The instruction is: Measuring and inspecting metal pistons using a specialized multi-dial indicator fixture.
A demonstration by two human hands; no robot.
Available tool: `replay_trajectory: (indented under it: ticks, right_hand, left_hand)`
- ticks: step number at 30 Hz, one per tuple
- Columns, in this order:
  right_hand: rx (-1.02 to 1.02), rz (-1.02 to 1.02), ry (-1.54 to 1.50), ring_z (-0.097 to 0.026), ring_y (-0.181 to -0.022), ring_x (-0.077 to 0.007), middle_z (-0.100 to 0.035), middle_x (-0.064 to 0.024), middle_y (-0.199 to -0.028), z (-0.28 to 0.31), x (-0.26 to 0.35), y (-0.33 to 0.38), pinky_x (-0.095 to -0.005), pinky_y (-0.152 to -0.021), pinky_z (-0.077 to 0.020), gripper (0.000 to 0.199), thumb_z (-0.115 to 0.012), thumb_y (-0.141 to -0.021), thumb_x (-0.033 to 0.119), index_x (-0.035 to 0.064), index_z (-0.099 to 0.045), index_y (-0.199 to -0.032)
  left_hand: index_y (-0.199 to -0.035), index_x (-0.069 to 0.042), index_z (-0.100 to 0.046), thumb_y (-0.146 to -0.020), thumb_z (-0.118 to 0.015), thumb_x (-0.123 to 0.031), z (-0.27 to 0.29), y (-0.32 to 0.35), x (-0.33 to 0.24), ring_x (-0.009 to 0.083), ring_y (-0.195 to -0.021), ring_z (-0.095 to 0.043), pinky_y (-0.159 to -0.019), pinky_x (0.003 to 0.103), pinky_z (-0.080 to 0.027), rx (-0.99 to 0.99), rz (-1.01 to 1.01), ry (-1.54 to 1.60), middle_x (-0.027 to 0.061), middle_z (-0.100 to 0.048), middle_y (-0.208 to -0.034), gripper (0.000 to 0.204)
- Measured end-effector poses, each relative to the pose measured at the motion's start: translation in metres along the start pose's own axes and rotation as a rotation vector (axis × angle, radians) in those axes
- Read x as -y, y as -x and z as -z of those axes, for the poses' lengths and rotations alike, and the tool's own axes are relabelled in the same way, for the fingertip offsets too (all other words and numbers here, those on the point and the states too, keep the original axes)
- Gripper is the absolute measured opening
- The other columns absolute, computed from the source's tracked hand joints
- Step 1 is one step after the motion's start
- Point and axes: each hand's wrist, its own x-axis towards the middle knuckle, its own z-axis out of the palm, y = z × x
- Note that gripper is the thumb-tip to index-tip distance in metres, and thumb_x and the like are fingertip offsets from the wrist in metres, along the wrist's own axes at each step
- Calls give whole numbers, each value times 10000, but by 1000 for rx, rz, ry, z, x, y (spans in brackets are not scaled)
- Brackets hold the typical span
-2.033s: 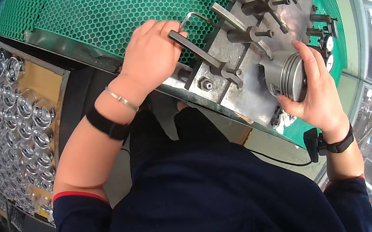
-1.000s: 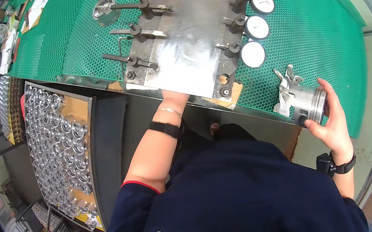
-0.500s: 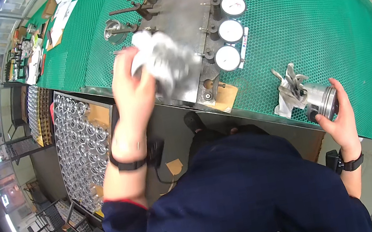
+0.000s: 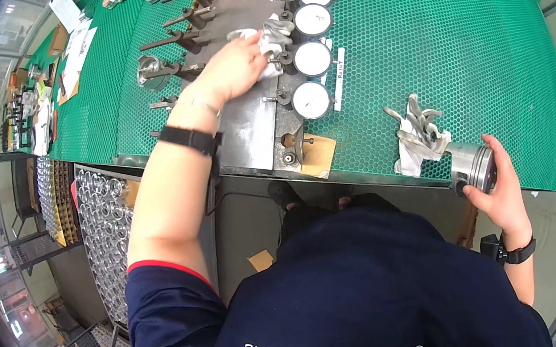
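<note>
My left hand [image 4: 231, 69] presses a crumpled white rag [image 4: 268, 37] onto the steel plate of a gauging fixture [image 4: 251, 123] that lies on the green mesh bench [image 4: 444, 21]. A row of round dial gauges [image 4: 312, 59] runs along the plate's right side, and clamp posts [image 4: 182, 17] along its left. At the bench's near right edge my right hand [image 4: 501, 187] grips a shiny metal piston [image 4: 472, 167] lying on its side. A white work glove [image 4: 419, 135] lies just left of the piston.
A rack packed with several shiny metal parts [image 4: 100, 232] stands at the lower left beside the bench. Papers and small tools [image 4: 67, 32] lie on the bench's far left. A brown card [image 4: 319, 155] sits at the fixture's near corner. Glazed walls curve along the left.
My left hand has carried the white rag further up the fixture plate toward the dial gauges. My right hand stays on the piston at the bench edge.
</note>
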Motion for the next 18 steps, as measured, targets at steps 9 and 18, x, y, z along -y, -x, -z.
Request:
replay_trajectory:
  ticks: [9,18]
  right_hand:
    - [28,50,29,-544,-1129,-306,-524,-174,-1241,-7,3,-17,-397,-973,-448,875,-780,-610,119,44,-396,-1393]
    - [47,121,73,-550,-1111,-304,-530,-166,-1224,-10,-4,-23,-398,-961,-455,863,-786,-613,126,58,-405,-1385]
  left_hand:
    - [-799,-6,-642,-836,-556,-150,-10,97,-47,362,-911,-588,-827,447,-485,-73,4,174,169,-626,-912,172]
    - [-786,-20,-628,-772,-670,-121,-35,201,-80,349,-763,-621,-696,407,-513,-228,461,140,154,-613,-752,110]
